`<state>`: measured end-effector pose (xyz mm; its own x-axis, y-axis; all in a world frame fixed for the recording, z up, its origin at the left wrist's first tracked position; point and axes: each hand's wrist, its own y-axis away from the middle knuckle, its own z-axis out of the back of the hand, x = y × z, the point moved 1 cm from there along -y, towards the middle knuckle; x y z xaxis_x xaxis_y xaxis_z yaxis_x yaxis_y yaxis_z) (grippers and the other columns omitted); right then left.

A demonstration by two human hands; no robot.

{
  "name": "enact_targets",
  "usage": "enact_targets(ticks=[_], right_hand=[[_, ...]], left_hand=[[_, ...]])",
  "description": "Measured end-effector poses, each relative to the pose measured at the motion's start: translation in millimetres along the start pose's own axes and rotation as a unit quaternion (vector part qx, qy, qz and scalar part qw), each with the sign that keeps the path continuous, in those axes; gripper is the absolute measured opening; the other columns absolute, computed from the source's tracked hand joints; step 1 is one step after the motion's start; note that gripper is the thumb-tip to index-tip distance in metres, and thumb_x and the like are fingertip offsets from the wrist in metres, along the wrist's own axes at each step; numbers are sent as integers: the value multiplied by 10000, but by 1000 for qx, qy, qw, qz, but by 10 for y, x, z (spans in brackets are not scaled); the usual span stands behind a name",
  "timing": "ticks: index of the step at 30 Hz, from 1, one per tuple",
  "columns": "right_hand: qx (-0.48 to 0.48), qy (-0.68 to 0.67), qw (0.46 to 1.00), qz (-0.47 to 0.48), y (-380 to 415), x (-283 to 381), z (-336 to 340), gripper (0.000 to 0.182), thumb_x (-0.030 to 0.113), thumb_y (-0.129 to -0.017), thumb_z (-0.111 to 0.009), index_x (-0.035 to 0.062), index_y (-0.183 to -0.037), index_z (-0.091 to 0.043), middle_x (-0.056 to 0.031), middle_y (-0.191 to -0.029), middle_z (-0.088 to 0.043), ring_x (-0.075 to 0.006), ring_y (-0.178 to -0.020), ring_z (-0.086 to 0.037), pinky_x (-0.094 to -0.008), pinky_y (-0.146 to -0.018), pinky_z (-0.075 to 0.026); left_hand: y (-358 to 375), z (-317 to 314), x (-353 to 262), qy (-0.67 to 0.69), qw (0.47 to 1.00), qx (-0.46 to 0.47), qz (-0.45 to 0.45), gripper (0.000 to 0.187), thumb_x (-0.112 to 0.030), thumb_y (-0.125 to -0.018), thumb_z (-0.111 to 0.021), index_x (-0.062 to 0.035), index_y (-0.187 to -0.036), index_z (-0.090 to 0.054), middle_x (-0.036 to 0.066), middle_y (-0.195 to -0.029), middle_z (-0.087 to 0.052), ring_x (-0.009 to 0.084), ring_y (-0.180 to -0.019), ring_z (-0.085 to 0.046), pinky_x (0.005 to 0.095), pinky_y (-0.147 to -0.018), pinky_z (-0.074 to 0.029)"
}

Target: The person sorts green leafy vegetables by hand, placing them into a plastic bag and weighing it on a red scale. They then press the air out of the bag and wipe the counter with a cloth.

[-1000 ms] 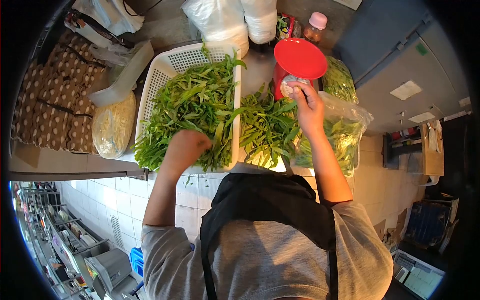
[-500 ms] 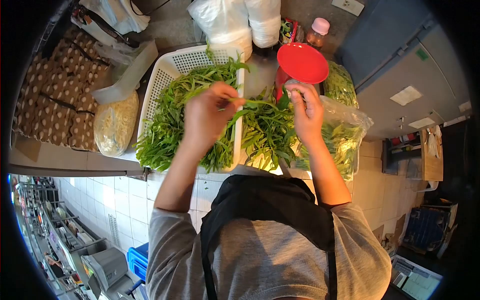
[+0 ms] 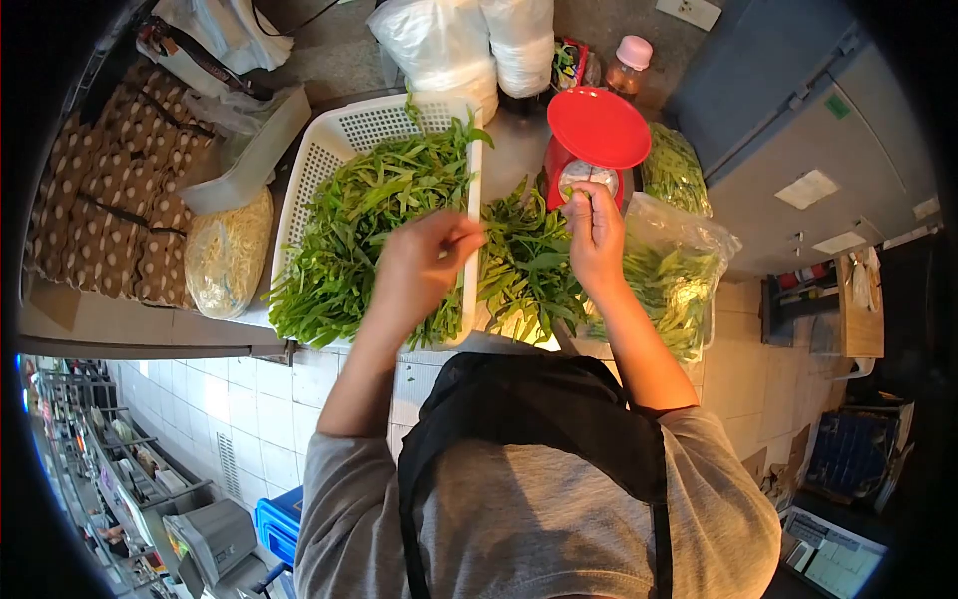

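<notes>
A white perforated plastic crate (image 3: 305,190) holds a heap of long-leaved greens (image 3: 349,235) that look like water spinach. More of the same greens (image 3: 534,265) lie in a loose pile right of the crate. My left hand (image 3: 424,262), slightly blurred, is over the crate's right rim with fingers curled together; whatever they pinch is hidden. My right hand (image 3: 597,240) is above the loose pile, in front of the red scale (image 3: 599,128). Its thumb and fingers pinch a green stem, and only a small bit shows at the fingertips.
Clear bags of greens (image 3: 669,275) lie to the right, beside a grey cabinet (image 3: 798,130). White plastic bag rolls (image 3: 439,50) and a pink-capped bottle (image 3: 630,62) stand behind. On the left are egg trays (image 3: 110,200) and a bag of pale sprouts (image 3: 230,255).
The stem stretched between my hands no longer spans them. My left hand has moved down a little, and my right hand is lower, exposing the scale's dial.
</notes>
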<state>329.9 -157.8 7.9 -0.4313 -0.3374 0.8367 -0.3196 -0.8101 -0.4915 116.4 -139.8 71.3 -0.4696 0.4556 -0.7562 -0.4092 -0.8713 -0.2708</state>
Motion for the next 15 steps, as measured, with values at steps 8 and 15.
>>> enact_targets(ticks=[8,15], right_hand=[[7,-36,999,-20,2,-31,-83,160,155,-961,-475,19,-996,-553,-55,-724,-550,-108,-583,-518,-248,-539,-426],[16,-60,997,-52,15,-88,-44,186,180,-975,-461,22,-1045,-529,-15,-733,-552,-59,-613,-475,-206,-565,-402]], left_hand=[[565,325,672,-163,976,115,84,110,-82,-710,-690,-30,-798,-651,127,-740,-637,314,-702,-630,388,-639,-491],[353,642,436,-180,982,11,54,129,-41,-719,-694,-29,-842,-656,101,-766,-666,204,-662,-643,311,-614,-492]])
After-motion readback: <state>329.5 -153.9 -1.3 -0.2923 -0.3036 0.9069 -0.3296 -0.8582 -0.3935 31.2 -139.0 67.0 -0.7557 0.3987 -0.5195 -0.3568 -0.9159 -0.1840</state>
